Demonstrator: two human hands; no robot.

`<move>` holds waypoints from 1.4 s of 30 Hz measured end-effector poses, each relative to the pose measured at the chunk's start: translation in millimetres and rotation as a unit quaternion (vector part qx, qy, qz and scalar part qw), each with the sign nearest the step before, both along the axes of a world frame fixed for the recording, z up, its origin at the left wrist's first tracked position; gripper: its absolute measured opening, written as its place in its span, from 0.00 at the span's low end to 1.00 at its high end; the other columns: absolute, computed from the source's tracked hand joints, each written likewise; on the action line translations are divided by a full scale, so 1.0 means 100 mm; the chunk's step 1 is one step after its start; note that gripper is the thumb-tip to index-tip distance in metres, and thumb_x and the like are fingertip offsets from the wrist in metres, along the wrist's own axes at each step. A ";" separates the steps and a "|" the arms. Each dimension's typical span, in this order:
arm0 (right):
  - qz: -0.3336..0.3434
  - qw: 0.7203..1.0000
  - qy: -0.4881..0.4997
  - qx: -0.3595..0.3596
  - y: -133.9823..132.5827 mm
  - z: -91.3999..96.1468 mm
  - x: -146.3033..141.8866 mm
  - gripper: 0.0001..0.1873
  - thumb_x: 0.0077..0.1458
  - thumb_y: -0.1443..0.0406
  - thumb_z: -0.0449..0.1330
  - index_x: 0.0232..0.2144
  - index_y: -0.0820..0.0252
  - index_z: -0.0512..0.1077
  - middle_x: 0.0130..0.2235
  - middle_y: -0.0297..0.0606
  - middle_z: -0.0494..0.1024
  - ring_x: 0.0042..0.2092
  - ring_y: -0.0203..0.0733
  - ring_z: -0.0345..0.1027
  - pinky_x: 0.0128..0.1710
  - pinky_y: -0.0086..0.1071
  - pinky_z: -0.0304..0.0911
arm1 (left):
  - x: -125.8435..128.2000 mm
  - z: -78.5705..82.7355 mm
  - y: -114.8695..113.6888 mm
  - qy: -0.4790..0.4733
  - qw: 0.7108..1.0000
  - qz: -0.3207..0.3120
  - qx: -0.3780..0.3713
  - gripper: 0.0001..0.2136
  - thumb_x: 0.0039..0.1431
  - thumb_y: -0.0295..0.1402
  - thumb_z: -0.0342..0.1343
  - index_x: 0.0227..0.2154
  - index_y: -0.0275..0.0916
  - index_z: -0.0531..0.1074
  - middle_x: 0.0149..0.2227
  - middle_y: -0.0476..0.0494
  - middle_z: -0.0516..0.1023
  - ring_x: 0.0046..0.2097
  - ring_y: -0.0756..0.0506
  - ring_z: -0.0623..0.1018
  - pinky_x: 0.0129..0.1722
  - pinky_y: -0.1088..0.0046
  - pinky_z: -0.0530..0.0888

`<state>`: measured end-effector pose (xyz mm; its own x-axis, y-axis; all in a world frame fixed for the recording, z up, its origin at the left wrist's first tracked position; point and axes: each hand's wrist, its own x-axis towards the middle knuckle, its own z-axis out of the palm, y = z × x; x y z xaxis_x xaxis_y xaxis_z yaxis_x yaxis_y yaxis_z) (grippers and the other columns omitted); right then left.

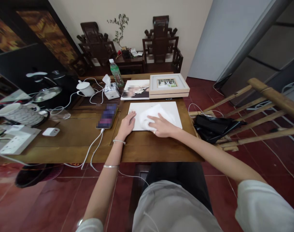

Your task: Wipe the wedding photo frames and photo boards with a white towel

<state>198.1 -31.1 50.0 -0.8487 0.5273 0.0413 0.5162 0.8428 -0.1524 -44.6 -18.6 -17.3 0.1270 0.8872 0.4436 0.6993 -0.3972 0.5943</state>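
A flat white rectangular panel (172, 112) lies on the wooden table in front of me. My left hand (127, 125) rests at its left edge, with the fingers stretched out flat. On the panel my right hand (161, 125) presses down a bunched white tissue (153, 113), its index finger extended and the others curled into the tissue. Just behind the panel are a photo print (137, 90) and a pale wooden picture frame (169, 84) with a small photo in it.
Left of the panel lies a phone (107, 116) on a charging cable. Further back stand a tissue box (112, 91), a green-labelled bottle (116, 73) and a lidded white cup (85, 88). A power strip (18, 140) sits far left; a bamboo chair (265, 93) stands right.
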 end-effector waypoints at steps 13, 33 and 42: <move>-0.123 0.991 0.052 0.023 0.33 -0.09 -0.96 0.21 0.55 0.67 0.49 0.51 0.55 0.67 0.62 0.43 0.60 0.65 0.59 0.40 0.54 0.73 0.36 | -0.02 0.10 -0.03 -0.197 0.977 0.084 0.021 0.19 0.66 0.43 0.40 0.47 0.38 0.71 0.58 0.38 0.69 0.59 0.42 0.68 0.59 0.61 0.64; -0.204 0.978 0.014 -0.052 0.60 0.23 -0.63 0.18 0.57 0.64 0.47 0.46 0.57 0.70 0.50 0.47 0.74 0.50 0.57 0.67 0.50 0.56 0.56 | 0.07 0.04 -0.04 0.003 1.000 0.004 0.004 0.17 0.64 0.37 0.45 0.48 0.36 0.73 0.54 0.38 0.72 0.59 0.39 0.69 0.60 0.59 0.62; -0.160 0.980 0.046 -0.104 0.89 0.30 -1.08 0.18 0.54 0.62 0.49 0.46 0.57 0.70 0.52 0.45 0.73 0.51 0.56 0.66 0.48 0.49 0.61 | 0.04 0.05 -0.05 0.013 1.000 0.001 -0.001 0.16 0.62 0.33 0.46 0.48 0.36 0.73 0.51 0.37 0.75 0.54 0.39 0.73 0.56 0.59 0.67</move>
<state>90.0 57.9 79.6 -0.6353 0.7718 -0.0266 0.7256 0.5848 -0.3627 -40.5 -23.7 -12.1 0.1363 0.8883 0.4387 0.7151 -0.3946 0.5769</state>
